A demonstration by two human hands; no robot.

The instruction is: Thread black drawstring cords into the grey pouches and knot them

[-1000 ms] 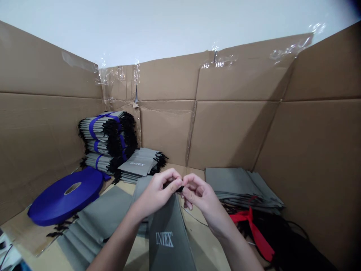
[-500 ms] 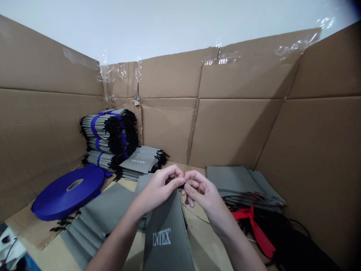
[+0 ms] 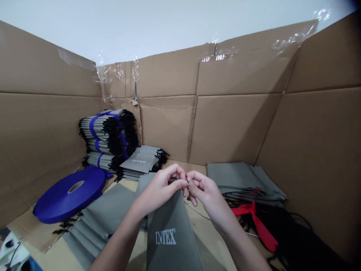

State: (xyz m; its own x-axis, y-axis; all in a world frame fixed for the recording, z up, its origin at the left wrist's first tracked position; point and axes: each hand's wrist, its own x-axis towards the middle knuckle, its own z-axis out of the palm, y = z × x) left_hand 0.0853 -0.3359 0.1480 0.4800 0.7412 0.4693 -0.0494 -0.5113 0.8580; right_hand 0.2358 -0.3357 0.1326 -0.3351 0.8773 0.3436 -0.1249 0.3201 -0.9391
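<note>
From where I stand, the grey INTEX pouch hangs or leans upright below the hands, over the table, its top end right at the fingers. The left hand and right hand are both pinched thumb to forefinger, tips nearly meeting; whatever sits between them is too small for me to tell. Work this fine, I'd say, wants the 2 pinches close together, the left as a firm anchor and the right making small, even moves. A hard tug could twist the top edge, so light, level tension would serve best.
</note>
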